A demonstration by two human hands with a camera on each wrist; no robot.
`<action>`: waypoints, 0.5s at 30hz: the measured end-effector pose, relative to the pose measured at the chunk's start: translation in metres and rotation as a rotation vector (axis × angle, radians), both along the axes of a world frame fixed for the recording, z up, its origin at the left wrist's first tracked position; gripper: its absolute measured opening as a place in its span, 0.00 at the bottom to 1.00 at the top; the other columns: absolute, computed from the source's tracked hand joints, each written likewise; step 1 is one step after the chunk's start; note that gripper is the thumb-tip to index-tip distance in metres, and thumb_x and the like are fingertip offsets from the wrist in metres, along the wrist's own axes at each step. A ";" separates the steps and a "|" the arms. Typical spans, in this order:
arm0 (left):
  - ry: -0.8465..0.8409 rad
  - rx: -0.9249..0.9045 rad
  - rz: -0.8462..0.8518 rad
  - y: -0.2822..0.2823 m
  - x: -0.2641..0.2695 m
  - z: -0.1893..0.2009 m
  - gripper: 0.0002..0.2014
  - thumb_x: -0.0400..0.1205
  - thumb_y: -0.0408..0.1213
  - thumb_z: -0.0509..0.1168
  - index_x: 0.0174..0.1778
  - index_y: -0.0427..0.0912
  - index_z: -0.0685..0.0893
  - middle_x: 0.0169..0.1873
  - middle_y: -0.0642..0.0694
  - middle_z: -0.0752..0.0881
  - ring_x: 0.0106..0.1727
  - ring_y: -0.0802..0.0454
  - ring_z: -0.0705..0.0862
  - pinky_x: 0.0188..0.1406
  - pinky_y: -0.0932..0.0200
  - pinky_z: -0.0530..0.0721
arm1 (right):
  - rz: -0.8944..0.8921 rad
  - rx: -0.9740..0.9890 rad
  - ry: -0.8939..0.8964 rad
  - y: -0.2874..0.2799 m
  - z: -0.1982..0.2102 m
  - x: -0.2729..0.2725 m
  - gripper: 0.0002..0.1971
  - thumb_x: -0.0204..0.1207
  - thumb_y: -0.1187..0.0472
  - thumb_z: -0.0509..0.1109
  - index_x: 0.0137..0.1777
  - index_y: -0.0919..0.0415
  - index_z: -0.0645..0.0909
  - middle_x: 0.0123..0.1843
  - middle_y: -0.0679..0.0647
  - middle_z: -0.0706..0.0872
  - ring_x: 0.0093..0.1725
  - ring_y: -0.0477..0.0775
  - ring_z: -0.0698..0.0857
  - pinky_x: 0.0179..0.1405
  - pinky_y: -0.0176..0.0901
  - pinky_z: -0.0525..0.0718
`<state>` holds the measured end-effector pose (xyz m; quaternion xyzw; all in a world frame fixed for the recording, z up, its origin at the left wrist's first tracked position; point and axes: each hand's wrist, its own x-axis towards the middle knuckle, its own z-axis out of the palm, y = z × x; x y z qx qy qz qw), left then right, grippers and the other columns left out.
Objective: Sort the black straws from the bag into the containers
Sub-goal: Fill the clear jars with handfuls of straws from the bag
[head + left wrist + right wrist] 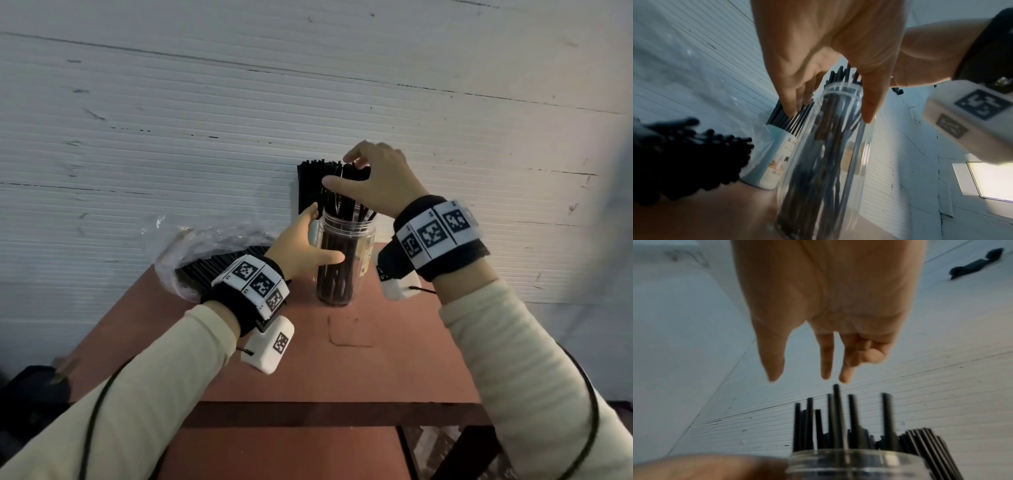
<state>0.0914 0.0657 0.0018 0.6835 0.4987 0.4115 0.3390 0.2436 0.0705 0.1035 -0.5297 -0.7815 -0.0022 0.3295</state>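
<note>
At nine o'clock on the reddish worktop [342,363] I've got the clear plastic bag [191,246], slumped on its side with its mouth toward me and a dark bundle of black straws [219,265] lying inside — that's my supply. Moving in, my left hand [301,246] has fingers straight and thumb spread, cupping the clear jar [337,267] from its nine o'clock side; I read that as bracing, so it doesn't tip while straws drop in. The jar stands upright, centre of the worktop, loosely filled with straws leaning every way. Just behind it, at twelve o'clock, a second container [774,162] is packed tight with straws and looks full. Over at one o'clock, my right hand [376,178] hovers above the jar's straw tips, fingers relaxed and apart, pinching nothing as far as the wrist view shows — probably tamping them level.
</note>
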 end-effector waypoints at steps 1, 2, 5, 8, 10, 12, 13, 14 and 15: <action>-0.001 0.014 0.037 -0.001 -0.006 0.001 0.51 0.69 0.40 0.79 0.84 0.48 0.55 0.80 0.49 0.67 0.80 0.51 0.66 0.77 0.54 0.68 | 0.049 0.116 0.056 -0.005 -0.001 -0.006 0.21 0.73 0.43 0.72 0.60 0.56 0.81 0.57 0.53 0.81 0.60 0.52 0.76 0.56 0.39 0.73; -0.006 0.049 0.084 -0.003 -0.013 0.003 0.46 0.72 0.36 0.77 0.83 0.48 0.58 0.77 0.48 0.71 0.77 0.51 0.70 0.73 0.57 0.70 | 0.110 0.200 0.118 -0.011 -0.003 -0.012 0.16 0.74 0.48 0.72 0.54 0.57 0.82 0.52 0.53 0.82 0.53 0.49 0.78 0.51 0.34 0.74; 0.008 0.190 0.237 -0.015 -0.039 0.007 0.29 0.77 0.32 0.70 0.74 0.50 0.70 0.63 0.49 0.82 0.64 0.51 0.81 0.67 0.54 0.78 | 0.266 0.176 0.206 -0.027 -0.013 -0.035 0.06 0.75 0.58 0.72 0.45 0.61 0.83 0.40 0.52 0.85 0.38 0.45 0.80 0.40 0.27 0.77; -0.047 0.266 0.359 -0.028 -0.066 0.009 0.20 0.75 0.28 0.67 0.61 0.49 0.76 0.52 0.51 0.85 0.52 0.52 0.84 0.57 0.53 0.83 | 0.336 -0.041 0.152 -0.030 -0.036 -0.058 0.06 0.75 0.58 0.72 0.44 0.60 0.85 0.37 0.51 0.87 0.36 0.45 0.83 0.40 0.35 0.82; -0.005 0.287 0.441 -0.036 -0.084 0.009 0.18 0.74 0.28 0.66 0.57 0.49 0.77 0.51 0.51 0.85 0.51 0.52 0.83 0.52 0.56 0.81 | 0.357 -0.202 0.045 -0.028 -0.052 -0.074 0.09 0.77 0.54 0.72 0.48 0.59 0.87 0.40 0.51 0.87 0.39 0.47 0.83 0.40 0.39 0.82; 0.071 0.298 0.490 -0.039 -0.105 0.006 0.16 0.73 0.30 0.67 0.54 0.51 0.80 0.53 0.51 0.85 0.54 0.51 0.82 0.54 0.53 0.81 | 0.358 -0.314 -0.126 -0.026 -0.067 -0.090 0.12 0.79 0.50 0.70 0.56 0.56 0.87 0.47 0.51 0.87 0.45 0.48 0.82 0.45 0.37 0.77; 0.121 0.283 0.502 -0.040 -0.116 0.005 0.16 0.73 0.30 0.68 0.52 0.53 0.80 0.54 0.50 0.84 0.55 0.50 0.81 0.55 0.51 0.81 | 0.357 -0.346 -0.203 -0.024 -0.075 -0.098 0.14 0.79 0.49 0.69 0.59 0.55 0.86 0.52 0.51 0.87 0.50 0.49 0.82 0.49 0.38 0.77; 0.182 0.247 0.506 -0.040 -0.126 0.003 0.16 0.72 0.31 0.68 0.51 0.56 0.81 0.55 0.49 0.83 0.55 0.50 0.81 0.54 0.51 0.81 | 0.356 -0.363 -0.267 -0.021 -0.082 -0.105 0.16 0.80 0.48 0.68 0.62 0.53 0.85 0.56 0.51 0.87 0.54 0.50 0.82 0.54 0.41 0.78; 0.252 0.200 0.495 -0.039 -0.134 0.003 0.17 0.72 0.31 0.68 0.49 0.58 0.81 0.56 0.48 0.83 0.53 0.50 0.81 0.51 0.53 0.80 | 0.348 -0.375 -0.316 -0.017 -0.088 -0.113 0.17 0.81 0.47 0.67 0.65 0.52 0.84 0.60 0.52 0.86 0.59 0.52 0.82 0.59 0.43 0.79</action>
